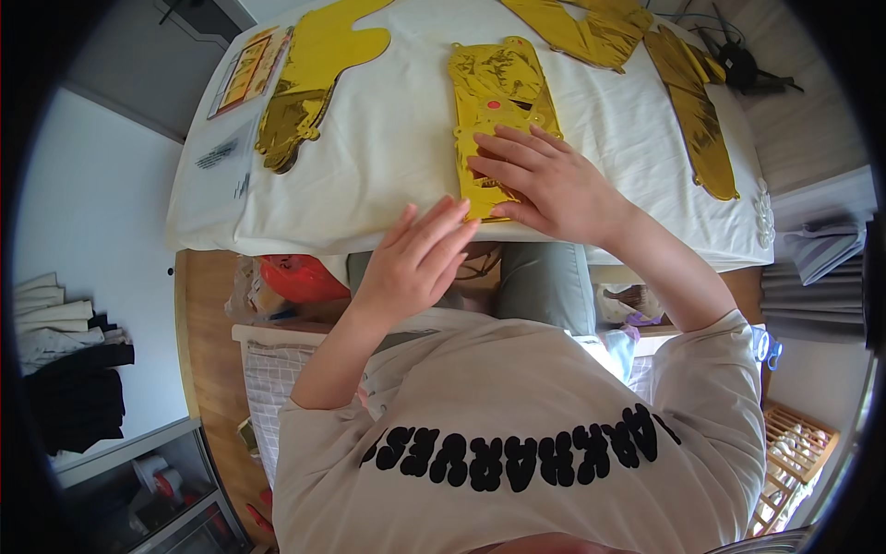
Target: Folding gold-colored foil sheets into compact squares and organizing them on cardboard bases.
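Observation:
A flat, shiny yellow foil balloon [494, 78] with a red spot lies lengthwise on the white-covered table. My right hand [563, 185] rests palm down across its near half, fingers stretched and a little apart, covering part of its print. Close to the balloon's near left corner is my left hand [415, 258], its fingers extended and lying side by side over the table edge. Its fingertips reach that corner; whether they press on it I cannot tell. Neither hand grips anything.
More deflated gold foil balloons lie at the left [318, 74], the far right [591, 37] and the right edge [697, 111]. Clear plastic packaging [221, 162] and a printed card [249, 69] lie at the left. A black router-like device [738, 65] sits at the far right corner.

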Demonstrator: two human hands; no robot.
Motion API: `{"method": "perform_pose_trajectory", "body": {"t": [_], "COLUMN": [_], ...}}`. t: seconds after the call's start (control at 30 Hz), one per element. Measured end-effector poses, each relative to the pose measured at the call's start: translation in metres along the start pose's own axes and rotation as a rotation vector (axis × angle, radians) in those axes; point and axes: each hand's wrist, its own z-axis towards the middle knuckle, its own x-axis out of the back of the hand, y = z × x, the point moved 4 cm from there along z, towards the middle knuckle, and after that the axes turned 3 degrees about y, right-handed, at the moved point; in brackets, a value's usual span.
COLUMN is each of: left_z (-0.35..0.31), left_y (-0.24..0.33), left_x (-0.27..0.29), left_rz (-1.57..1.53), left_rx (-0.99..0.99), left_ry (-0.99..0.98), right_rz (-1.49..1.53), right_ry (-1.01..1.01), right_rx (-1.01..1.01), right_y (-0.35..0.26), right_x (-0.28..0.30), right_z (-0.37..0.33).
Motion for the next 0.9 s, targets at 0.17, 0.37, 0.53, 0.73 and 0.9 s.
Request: {"method": "perform_pose_trajectory", "body": {"t": [0.17,0.37,0.53,0.73,0.9], "left_z": [-0.001,0.01,0.013,0.016,0.02], "left_y": [-0.014,-0.016,-0.027,-0.033,-0.042], "left_x": [0.014,0.014,0.021,0.019,0.021], "left_rz": [0.068,0.008,0.013,-0.023,-0.033], "left_rx": [0.135,0.016,-0.055,-0.142,-0.189], "left_ry": [0.031,-0.024,-0.053,-0.073,-0.149], "right_rz": [0.042,0.094,0.1,0.105,0.1], "right_ry": [-0.048,-0.039,-0.024,-0.031,-0.033], "right_rx": [-0.045,-0.076,-0.089,-0.107,-0.119], "right_y": [0.002,0.005,0.004,0.004,0.004], "right_x": [-0.007,-0.009,-0.008,-0.007,-0.009], "right_z": [-0.005,-0.006,-0.006,-0.006,-0.006]}}
